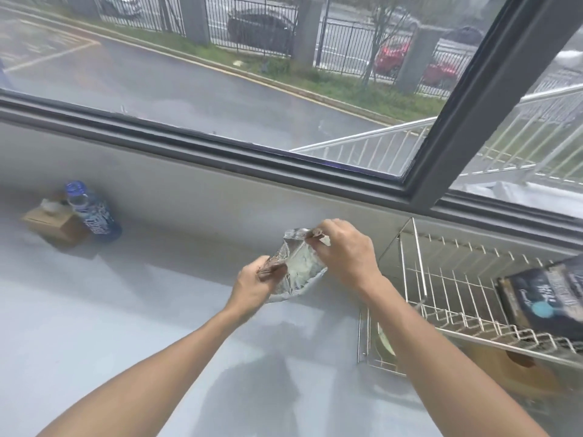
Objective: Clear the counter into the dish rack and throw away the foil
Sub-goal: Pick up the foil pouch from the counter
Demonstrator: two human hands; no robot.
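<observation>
A crumpled sheet of silver foil [295, 266] is held up above the grey counter [110, 310], near its back wall. My left hand [252, 287] pinches the foil's lower left edge. My right hand [344, 250] pinches its upper right edge. The foil is stretched between the two hands, with pale residue on its inner face. A wire dish rack [441, 298] stands at the right, close to my right forearm. On its upper tier lies a dark box [549, 298] with a blue dot.
At the back left of the counter a brown cardboard box [53, 223] sits beside a blue patterned bottle [93, 212]. A wide window with a dark frame runs behind the counter. Under the rack lie a round wooden board [504, 370] and a pale dish [386, 342].
</observation>
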